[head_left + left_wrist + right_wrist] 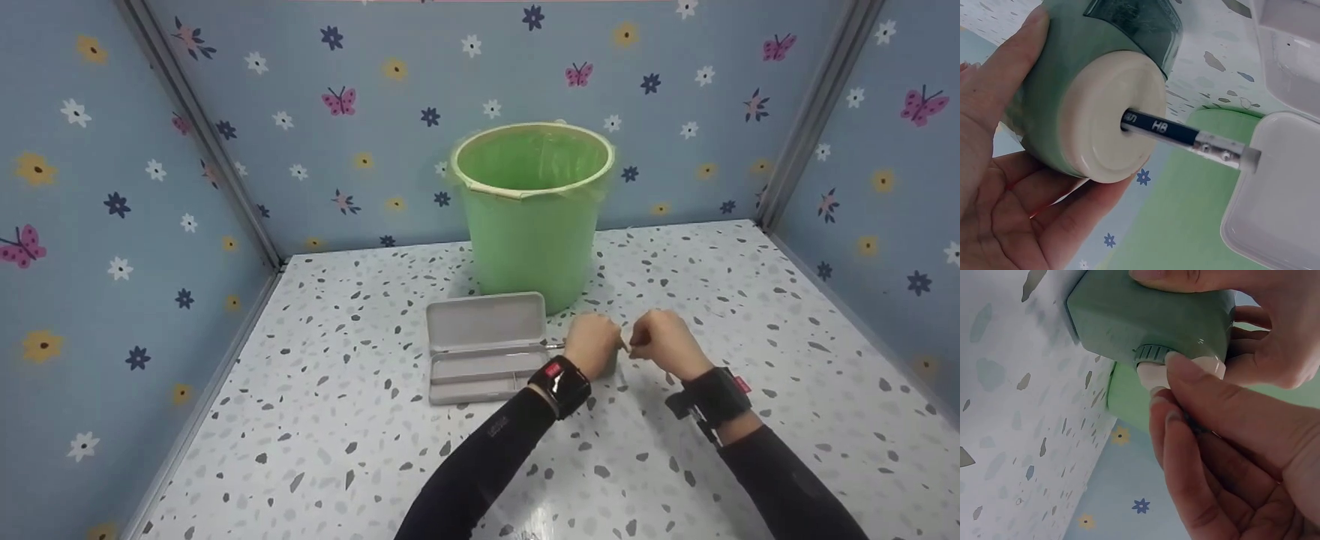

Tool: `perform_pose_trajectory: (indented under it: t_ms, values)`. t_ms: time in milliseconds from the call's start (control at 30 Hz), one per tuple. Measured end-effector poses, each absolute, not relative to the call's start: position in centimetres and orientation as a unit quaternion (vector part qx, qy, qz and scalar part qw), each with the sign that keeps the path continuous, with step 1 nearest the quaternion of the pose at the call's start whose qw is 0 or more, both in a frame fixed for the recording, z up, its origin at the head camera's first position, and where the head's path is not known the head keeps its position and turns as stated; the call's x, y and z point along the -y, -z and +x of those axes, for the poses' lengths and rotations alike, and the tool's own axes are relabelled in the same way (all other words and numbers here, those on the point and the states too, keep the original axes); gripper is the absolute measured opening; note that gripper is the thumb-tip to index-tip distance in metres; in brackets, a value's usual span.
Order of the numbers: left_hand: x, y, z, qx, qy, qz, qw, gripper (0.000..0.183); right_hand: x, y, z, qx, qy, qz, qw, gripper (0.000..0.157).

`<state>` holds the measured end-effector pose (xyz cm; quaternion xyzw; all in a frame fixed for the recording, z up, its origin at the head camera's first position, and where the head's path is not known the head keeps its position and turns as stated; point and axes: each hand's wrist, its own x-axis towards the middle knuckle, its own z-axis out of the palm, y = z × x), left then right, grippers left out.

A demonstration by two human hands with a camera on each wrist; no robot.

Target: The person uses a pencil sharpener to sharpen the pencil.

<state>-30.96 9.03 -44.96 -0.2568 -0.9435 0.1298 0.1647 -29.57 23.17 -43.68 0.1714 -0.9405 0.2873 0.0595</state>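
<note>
My left hand [592, 343] grips a green pencil sharpener [1055, 107] with a round cream face and a dark see-through window. A dark blue HB pencil [1174, 132] sticks out of the hole in that face, its metal ferrule and eraser end outward. At the other end of the sharpener, my right hand [664, 343] pinches the cream crank [1151, 376] between thumb and curled fingers, beside a ridged green tab [1153, 354]. The fingers hide the crank's outer part. Left of the hands lies an open grey pencil case [487, 322].
A green bin [532, 240] with a liner over its cream rim stands behind the pencil case and hands. The speckled white table [337, 442] is enclosed by blue walls [285, 150] patterned with flowers and butterflies.
</note>
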Motion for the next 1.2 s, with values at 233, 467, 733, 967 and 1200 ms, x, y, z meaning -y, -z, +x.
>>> perform_pose_trajectory:
  t_ms: [233,467,733,967,1200]
  values:
    - [-9.4,44.8,-30.9,0.946,-0.137,-0.256,0.145,0.018,-23.5,43.6,-29.7,0.940,-0.289,0.170,0.068,0.010]
    - [-9.4,44.7,-31.0,0.944,-0.142,-0.260,0.145,0.024,-23.4,42.7,-30.5,0.943,-0.286,0.154,0.066,0.011]
    - [-8.7,44.9,-31.4,0.937,-0.121,-0.283,0.166,0.020,-22.3,41.9,-32.0,0.955,-0.256,0.131,0.075,0.013]
    - [-8.3,45.3,-31.6,0.933,-0.082,-0.304,0.175,0.019,-21.8,42.2,-33.0,0.963,-0.232,0.113,0.080,0.011]
    - [-8.3,45.6,-31.6,0.930,-0.069,-0.306,0.192,0.022,-21.6,43.4,-34.7,0.967,-0.218,0.099,0.085,0.009]
